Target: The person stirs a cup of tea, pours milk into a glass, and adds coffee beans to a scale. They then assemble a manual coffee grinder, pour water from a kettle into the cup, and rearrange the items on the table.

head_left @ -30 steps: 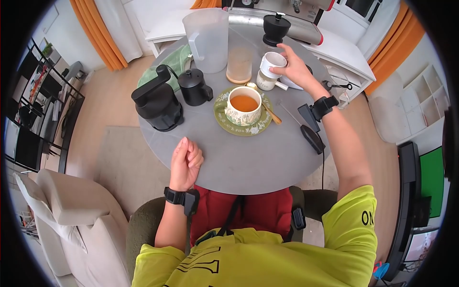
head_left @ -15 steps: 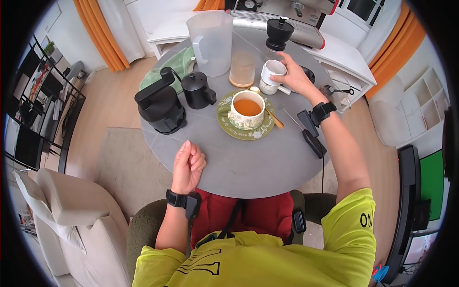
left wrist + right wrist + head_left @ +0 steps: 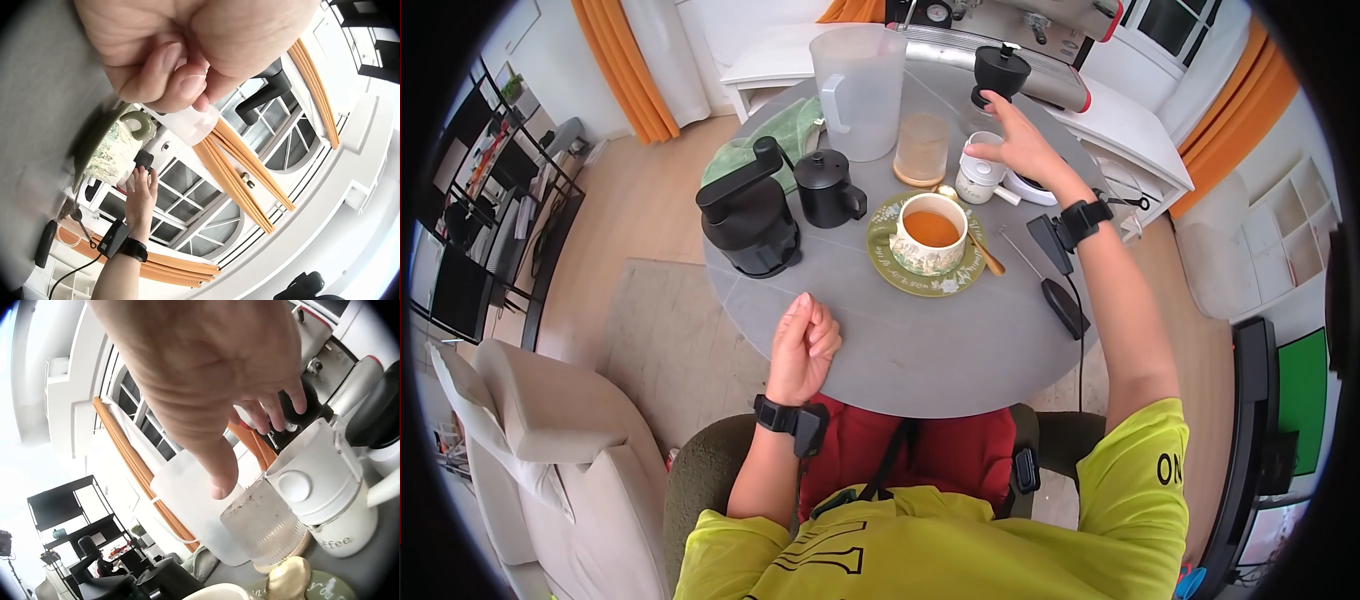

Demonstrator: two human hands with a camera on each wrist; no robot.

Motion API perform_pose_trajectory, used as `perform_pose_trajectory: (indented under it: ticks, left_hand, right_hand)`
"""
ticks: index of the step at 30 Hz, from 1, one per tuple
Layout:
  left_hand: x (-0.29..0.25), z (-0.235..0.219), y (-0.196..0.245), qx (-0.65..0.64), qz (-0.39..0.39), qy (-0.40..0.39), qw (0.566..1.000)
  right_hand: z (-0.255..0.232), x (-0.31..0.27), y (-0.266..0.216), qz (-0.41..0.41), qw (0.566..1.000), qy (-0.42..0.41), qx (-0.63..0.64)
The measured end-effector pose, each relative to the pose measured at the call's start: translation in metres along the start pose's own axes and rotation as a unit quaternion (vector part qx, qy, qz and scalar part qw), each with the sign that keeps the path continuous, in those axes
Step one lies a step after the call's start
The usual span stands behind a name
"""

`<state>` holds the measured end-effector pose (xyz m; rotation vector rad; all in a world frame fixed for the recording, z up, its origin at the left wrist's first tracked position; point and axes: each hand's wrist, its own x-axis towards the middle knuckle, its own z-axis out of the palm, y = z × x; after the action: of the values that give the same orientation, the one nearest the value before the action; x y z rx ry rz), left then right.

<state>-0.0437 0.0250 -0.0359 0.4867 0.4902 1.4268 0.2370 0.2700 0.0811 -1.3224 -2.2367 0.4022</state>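
My right hand (image 3: 1030, 155) hovers with thumb and fingers spread beside a white plastic cup (image 3: 983, 150). In the right wrist view the cup (image 3: 315, 475) has a round disc on its side and sits upright on a cream pot (image 3: 347, 531) lettered "ffee". The pot's pale handle points right. My left hand (image 3: 805, 345) rests idle at the table's near edge, fingers loosely curled. In the left wrist view nothing shows between its fingers (image 3: 172, 84). Between the hands, a patterned cup (image 3: 930, 240) of orange-brown liquid stands on a green saucer (image 3: 900, 280), with a gold spoon (image 3: 990, 258).
A black kettle-like device (image 3: 750, 225), black lidded pot (image 3: 828, 190) and green cloth (image 3: 770, 145) stand left. Behind are a frosted pitcher (image 3: 865, 90), ribbed glass (image 3: 921, 150) and black-topped grinder (image 3: 1001, 70). A corded black probe (image 3: 1062, 308) lies right.
My right hand has let go of the white cup's rim and opened; the cup has come down onto the cream pot. My left hand stays by the table edge. The head view shifts slightly.
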Motion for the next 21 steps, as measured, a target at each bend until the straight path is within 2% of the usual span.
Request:
perform_pose_trajectory:
  ticks: [2,6,10,16,21]
  left_hand:
    - [0.000,-0.001,0.000,-0.001,0.001,-0.002,1.000]
    - [0.000,-0.003,0.000,-0.004,-0.003,-0.001,1.000]
    - [0.000,0.000,0.000,0.000,-0.002,0.014,1.000]
    - [0.001,0.000,0.001,-0.002,-0.011,0.006,1.000]
    - [0.001,0.000,0.002,-0.006,-0.018,0.004,1.000]
  right_hand:
    - [0.004,0.010,-0.012,-0.006,1.000,-0.007,-0.007]
    - [0.021,0.030,-0.034,-0.014,0.992,-0.076,-0.096]
    - [0.035,0.052,-0.032,0.006,0.981,-0.126,-0.150]
    - [0.038,0.065,-0.035,0.033,0.972,-0.213,-0.089]
    - [0.046,0.069,-0.032,0.030,0.974,-0.206,-0.086]
